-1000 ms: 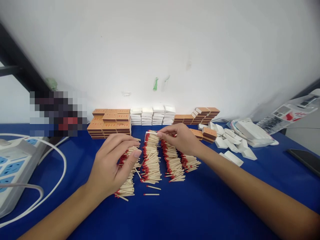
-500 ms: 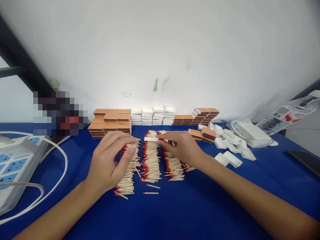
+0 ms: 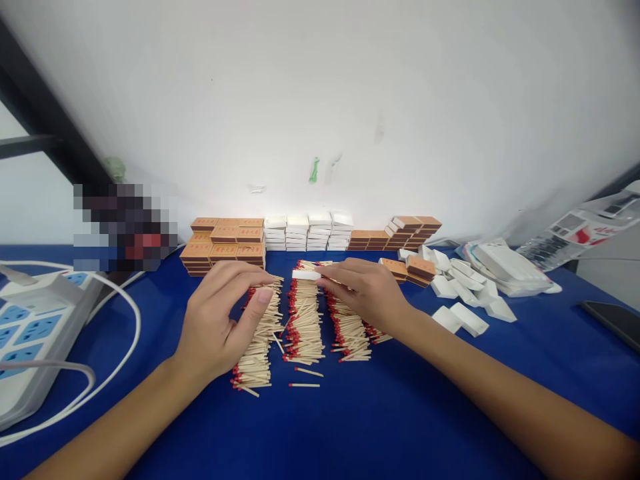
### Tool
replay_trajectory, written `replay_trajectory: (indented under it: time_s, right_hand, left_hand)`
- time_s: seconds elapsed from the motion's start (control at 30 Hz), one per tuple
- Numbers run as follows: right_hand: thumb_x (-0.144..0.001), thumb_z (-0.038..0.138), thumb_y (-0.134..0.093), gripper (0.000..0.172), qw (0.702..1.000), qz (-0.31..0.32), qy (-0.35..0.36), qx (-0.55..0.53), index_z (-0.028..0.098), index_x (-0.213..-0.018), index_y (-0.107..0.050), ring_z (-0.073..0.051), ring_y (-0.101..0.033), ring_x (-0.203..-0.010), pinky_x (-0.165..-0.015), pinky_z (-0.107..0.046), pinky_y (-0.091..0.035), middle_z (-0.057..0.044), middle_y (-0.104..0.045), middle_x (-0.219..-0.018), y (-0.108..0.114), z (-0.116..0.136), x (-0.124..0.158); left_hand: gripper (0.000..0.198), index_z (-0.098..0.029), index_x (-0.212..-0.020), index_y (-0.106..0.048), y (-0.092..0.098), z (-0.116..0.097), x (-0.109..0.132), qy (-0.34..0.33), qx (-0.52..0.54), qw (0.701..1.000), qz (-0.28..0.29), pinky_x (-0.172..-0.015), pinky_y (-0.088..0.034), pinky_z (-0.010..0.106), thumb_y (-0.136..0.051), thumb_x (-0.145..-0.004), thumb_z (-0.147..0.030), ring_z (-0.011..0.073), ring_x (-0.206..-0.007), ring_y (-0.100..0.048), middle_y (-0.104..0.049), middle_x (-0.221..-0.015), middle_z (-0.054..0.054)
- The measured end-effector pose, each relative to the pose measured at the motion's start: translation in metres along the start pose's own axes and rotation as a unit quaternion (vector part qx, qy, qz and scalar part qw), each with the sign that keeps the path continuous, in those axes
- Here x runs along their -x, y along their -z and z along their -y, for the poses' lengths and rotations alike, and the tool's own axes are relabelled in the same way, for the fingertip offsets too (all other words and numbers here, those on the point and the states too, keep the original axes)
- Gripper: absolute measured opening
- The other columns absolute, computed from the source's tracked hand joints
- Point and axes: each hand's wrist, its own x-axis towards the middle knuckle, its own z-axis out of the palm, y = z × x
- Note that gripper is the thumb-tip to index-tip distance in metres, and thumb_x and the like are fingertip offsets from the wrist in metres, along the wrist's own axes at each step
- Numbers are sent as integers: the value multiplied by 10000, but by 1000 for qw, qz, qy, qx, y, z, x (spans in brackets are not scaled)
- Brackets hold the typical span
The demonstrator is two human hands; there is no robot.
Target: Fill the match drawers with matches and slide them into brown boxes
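Observation:
My right hand (image 3: 373, 293) pinches one end of a small white matchbox tray (image 3: 306, 275) between thumb and fingers. The tray is held level above the far part of the middle row of matches (image 3: 304, 327), whose red heads point left. Over the left row of matches (image 3: 255, 360) rests or hovers my left hand (image 3: 225, 320), its thumb apart from its curved fingers and nothing visible between them. Another row of matches (image 3: 350, 333) lies partly under my right hand. Two loose matches (image 3: 305, 385) lie in front of the middle row.
Along the wall stand stacked brown matchboxes (image 3: 225, 252) and white trays (image 3: 320, 231). More brown matchboxes (image 3: 417, 227) are stacked farther right. Loose white trays (image 3: 463, 277) lie scattered to the right, near a plastic bottle (image 3: 585, 227) and a phone (image 3: 613, 323). A power strip (image 3: 30, 340) with white cables occupies the left.
The white tray in my right hand has tilted slightly, showing more of its side. My left hand keeps nearly the same pose. The whole view has shifted a little.

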Motion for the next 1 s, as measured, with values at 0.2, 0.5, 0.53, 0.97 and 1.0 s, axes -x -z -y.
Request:
replay_trajectory:
  time_s: [0.2,0.5,0.53,0.97,1.0]
  right_hand:
    - [-1078,344,-568,290,996,-36,56,60,211,-1145,-816,-203,-762,-883,-757,-310,-578,-70,-837,-1019,-2,1,1]
    - [-1057,275,-609,226,978,-89,142,126,196,-1147,-801,-184,-750,-808,-650,-306,-576,-48,-840,-1046,0,-4,3]
    - [-1055,280,-612,227,980,-91,132,115,197,-1142,-805,-190,-755,-808,-651,-313,-578,-50,-840,-1055,1,-3,2]
    - [-985,468,-660,314,944,27,-170,-282,210,-932,-832,-174,-654,-735,-611,-292,-484,-47,-799,-889,22,29,-9]
    - [-986,472,-654,330,940,37,-171,-293,203,-900,-823,-167,-635,-720,-606,-289,-471,-45,-783,-852,23,30,-9]
  left_hand:
    - [154,-181,-1079,-705,0,2,-1,1,9,1000,-1,-941,-500,377,-556,-1046,-203,212,-1026,-657,-730,-1045,53]
    - [153,-167,-1074,-703,0,3,0,-3,17,1000,-4,-939,-491,362,-553,-1051,-185,197,-1016,-652,-732,-1033,55]
    - [148,-167,-1074,-703,-1,3,0,-2,16,1000,-3,-937,-493,363,-559,-1049,-183,197,-1015,-652,-732,-1032,56]
    - [282,-186,-1229,-700,-10,8,3,-90,-62,994,12,-984,-546,424,-706,-960,-99,245,-1142,-639,-679,-1233,124]
    - [288,-188,-1227,-699,-11,8,4,-95,-60,994,13,-987,-547,426,-708,-956,-90,247,-1155,-636,-671,-1249,126]
